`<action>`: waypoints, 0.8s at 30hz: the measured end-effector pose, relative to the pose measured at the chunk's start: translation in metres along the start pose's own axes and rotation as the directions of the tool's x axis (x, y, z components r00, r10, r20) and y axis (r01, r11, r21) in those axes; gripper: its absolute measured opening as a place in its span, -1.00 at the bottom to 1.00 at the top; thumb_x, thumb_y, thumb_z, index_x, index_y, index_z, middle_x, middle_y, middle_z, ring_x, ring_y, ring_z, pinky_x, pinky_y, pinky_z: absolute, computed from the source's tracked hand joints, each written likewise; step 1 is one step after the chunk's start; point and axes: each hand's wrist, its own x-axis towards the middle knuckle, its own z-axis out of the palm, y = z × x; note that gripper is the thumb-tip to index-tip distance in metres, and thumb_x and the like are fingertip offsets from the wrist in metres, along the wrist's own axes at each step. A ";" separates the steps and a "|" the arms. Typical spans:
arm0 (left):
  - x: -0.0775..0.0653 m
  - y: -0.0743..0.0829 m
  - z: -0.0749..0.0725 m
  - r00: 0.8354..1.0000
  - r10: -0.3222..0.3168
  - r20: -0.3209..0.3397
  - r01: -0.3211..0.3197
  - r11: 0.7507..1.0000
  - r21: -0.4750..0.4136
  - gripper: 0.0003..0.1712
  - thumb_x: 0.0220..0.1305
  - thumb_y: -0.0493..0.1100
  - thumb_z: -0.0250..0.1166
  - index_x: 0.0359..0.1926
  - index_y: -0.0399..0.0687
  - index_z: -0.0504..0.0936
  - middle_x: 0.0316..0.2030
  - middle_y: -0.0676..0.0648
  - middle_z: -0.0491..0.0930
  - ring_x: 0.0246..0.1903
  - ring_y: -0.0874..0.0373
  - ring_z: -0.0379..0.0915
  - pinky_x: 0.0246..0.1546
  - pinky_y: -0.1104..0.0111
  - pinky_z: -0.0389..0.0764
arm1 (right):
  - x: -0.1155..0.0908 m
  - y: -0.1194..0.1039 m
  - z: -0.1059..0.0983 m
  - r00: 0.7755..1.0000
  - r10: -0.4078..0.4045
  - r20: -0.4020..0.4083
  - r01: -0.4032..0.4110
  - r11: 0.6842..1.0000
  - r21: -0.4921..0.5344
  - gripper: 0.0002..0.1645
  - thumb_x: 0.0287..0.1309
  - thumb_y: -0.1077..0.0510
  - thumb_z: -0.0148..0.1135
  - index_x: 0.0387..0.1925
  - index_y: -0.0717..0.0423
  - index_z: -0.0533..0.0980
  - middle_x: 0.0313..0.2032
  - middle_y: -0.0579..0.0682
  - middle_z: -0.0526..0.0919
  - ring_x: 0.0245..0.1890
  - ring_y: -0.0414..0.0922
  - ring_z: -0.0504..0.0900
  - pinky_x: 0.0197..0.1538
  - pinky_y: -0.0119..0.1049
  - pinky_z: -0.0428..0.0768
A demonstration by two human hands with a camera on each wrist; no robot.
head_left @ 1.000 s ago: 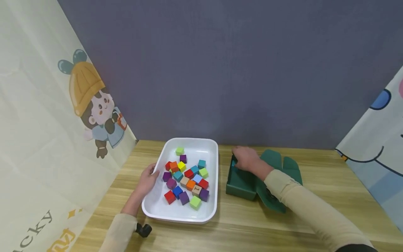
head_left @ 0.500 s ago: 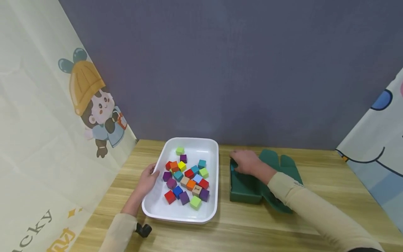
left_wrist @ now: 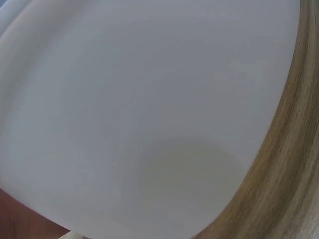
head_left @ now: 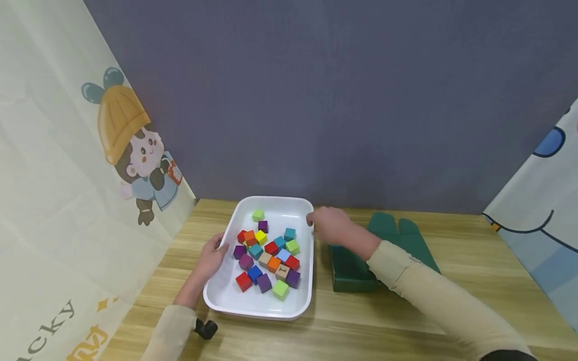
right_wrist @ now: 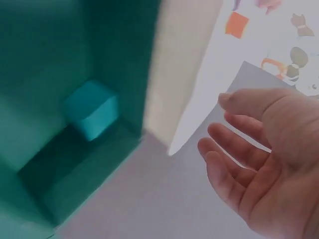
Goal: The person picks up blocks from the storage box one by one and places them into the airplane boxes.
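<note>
Left hand is gripping white tray; right hand, half open and empty, is hovering near far edge of worktop.

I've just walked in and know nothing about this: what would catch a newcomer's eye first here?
Probably the bright scatter of coloured cubes in the white tray, whose left rim the left hand grips. To its right sits an open green box, with a teal cube inside, seen in the right wrist view. High on the left, a cartoon figure in a yellow hat stands out on the pale sheet.
</note>
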 end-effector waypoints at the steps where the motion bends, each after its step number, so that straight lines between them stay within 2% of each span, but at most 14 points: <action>1: 0.000 0.000 0.000 1.000 -0.002 0.003 0.002 1.000 -0.002 -0.51 0.45 -0.30 0.00 0.33 -0.42 0.26 0.13 -0.50 0.42 -0.07 -0.27 0.53 -0.15 0.10 0.67 | 0.006 -0.005 -0.002 1.000 0.000 0.012 0.000 1.000 0.011 -0.78 0.09 0.20 0.32 -0.17 0.05 0.66 -0.31 -0.07 0.69 -0.45 -0.17 0.54 -0.46 -0.27 0.57; 4: 0.000 0.000 -0.001 1.000 -0.006 0.003 0.006 1.000 -0.002 -0.52 0.45 -0.30 -0.01 0.32 -0.42 0.27 0.13 -0.50 0.42 -0.07 -0.27 0.53 -0.15 0.10 0.67 | 0.024 -0.017 -0.002 0.999 0.000 0.037 -0.001 1.000 0.020 -0.80 0.13 0.11 0.34 -0.19 0.05 0.67 -0.30 -0.08 0.69 -0.39 -0.16 0.56 -0.34 -0.25 0.61; 9: 0.002 -0.003 -0.001 1.000 -0.005 -0.001 0.005 1.000 -0.007 -0.52 0.46 -0.29 -0.01 0.32 -0.42 0.27 0.14 -0.49 0.42 -0.04 -0.27 0.51 -0.11 0.10 0.65 | 0.057 -0.029 0.012 0.995 0.005 0.104 -0.009 0.999 0.044 -0.78 0.12 0.12 0.32 -0.18 0.10 0.65 -0.28 -0.11 0.66 -0.32 -0.15 0.53 -0.20 -0.27 0.60; 13: 0.002 -0.004 0.000 0.999 0.034 0.003 -0.034 0.999 -0.024 -0.52 0.43 -0.28 0.01 0.29 -0.45 0.30 0.10 -0.49 0.45 -0.09 -0.23 0.54 -0.15 0.11 0.67 | 0.076 -0.037 0.022 0.979 0.063 0.192 -0.073 0.996 0.043 -0.82 0.06 0.13 0.37 -0.25 0.05 0.63 -0.35 -0.14 0.62 -0.34 -0.16 0.53 -0.23 -0.31 0.59; 18: 0.000 -0.004 0.000 0.994 0.106 -0.011 -0.107 0.994 -0.038 -0.53 0.39 -0.26 0.03 0.22 -0.50 0.33 0.01 -0.49 0.50 -0.21 -0.12 0.59 -0.26 0.15 0.69 | 0.090 -0.043 0.030 0.947 0.172 0.273 -0.190 0.981 0.043 -0.77 -0.04 0.09 0.48 -0.36 0.00 0.57 -0.43 -0.13 0.57 -0.39 -0.14 0.53 -0.34 -0.33 0.58; 21: 0.001 -0.003 0.000 0.997 0.073 -0.009 -0.073 0.997 -0.038 -0.53 0.40 -0.28 0.03 0.24 -0.48 0.33 0.05 -0.49 0.48 -0.15 -0.19 0.57 -0.20 0.12 0.68 | 0.096 -0.045 0.034 0.935 0.201 0.293 -0.222 0.974 0.039 -0.73 -0.07 0.08 0.51 -0.37 0.00 0.56 -0.44 -0.11 0.57 -0.40 -0.13 0.52 -0.38 -0.33 0.57; 24: 0.002 -0.003 -0.001 1.000 0.025 0.002 -0.025 1.000 -0.019 -0.52 0.43 -0.29 0.00 0.29 -0.45 0.29 0.12 -0.50 0.42 -0.05 -0.27 0.51 -0.10 0.08 0.65 | 0.100 -0.047 0.038 0.936 0.213 0.279 -0.224 0.975 0.005 -0.73 -0.04 0.09 0.49 -0.30 0.03 0.56 -0.42 -0.09 0.57 -0.40 -0.10 0.52 -0.39 -0.31 0.57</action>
